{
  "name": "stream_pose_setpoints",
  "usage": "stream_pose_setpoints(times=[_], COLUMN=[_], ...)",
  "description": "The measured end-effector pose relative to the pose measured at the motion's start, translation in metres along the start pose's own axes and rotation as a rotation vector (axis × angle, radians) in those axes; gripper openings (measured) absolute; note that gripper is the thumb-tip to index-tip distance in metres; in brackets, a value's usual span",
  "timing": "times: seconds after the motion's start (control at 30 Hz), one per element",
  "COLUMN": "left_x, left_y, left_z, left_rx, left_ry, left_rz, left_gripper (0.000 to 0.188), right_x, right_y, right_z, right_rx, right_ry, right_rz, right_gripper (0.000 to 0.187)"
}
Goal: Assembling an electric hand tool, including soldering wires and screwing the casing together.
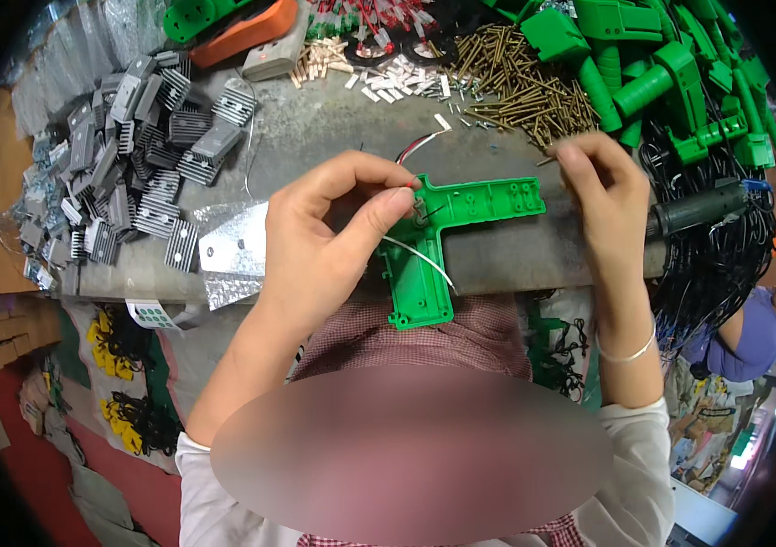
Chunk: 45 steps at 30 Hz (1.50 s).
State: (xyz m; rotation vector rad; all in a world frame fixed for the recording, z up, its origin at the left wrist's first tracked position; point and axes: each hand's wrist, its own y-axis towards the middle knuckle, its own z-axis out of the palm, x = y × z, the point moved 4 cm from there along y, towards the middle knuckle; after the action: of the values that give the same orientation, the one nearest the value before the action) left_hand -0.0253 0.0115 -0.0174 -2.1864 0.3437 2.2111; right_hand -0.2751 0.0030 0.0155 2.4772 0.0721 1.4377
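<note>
My left hand (324,228) is closed in a pinch at the corner of a green T-shaped plastic housing half (488,202), its inside facing up. Thin wires lie about its fingertips: a white wire (424,254) runs across the housing, and red, black and white leads end in a small white connector (443,122) beyond it. Part of the housing is hidden behind the fingers. To the right, apart from the housing, my right hand (609,182) has thumb and finger together by the pile of brass-coloured pins (525,82); a thin brass-coloured pin (548,161) shows at their tips.
Finned grey metal blocks (160,146) are heaped at the left, near a silvery bag (233,255). Green plastic housings (652,73) pile up at the far right, above black cables (716,264) and a dark cylindrical tool (703,210). Small white parts (397,77) lie at the back.
</note>
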Motion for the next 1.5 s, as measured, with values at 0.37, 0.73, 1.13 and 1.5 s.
stream_pose_setpoints(times=[0.37,0.73,1.13,1.5], left_x=[-0.028,-0.03,-0.023,-0.027], left_y=[-0.022,-0.02,-0.018,-0.015], left_z=[0.021,0.023,0.023,0.024], left_rx=[0.034,0.048,0.108,0.051], left_ry=[0.743,0.626,0.516,0.71], left_rz=[0.558,0.459,0.412,0.724], left_gripper=[0.016,0.012,0.017,0.021], right_x=[0.039,0.055,0.046,0.029], right_y=[-0.063,-0.056,-0.047,-0.055], right_z=[0.05,0.045,0.047,0.054], right_rx=[0.442,0.154,0.355,0.45], right_ry=[-0.131,-0.373,-0.015,0.249], right_rz=[-0.135,-0.683,-0.182,0.113], right_gripper=[0.013,0.016,0.005,0.012])
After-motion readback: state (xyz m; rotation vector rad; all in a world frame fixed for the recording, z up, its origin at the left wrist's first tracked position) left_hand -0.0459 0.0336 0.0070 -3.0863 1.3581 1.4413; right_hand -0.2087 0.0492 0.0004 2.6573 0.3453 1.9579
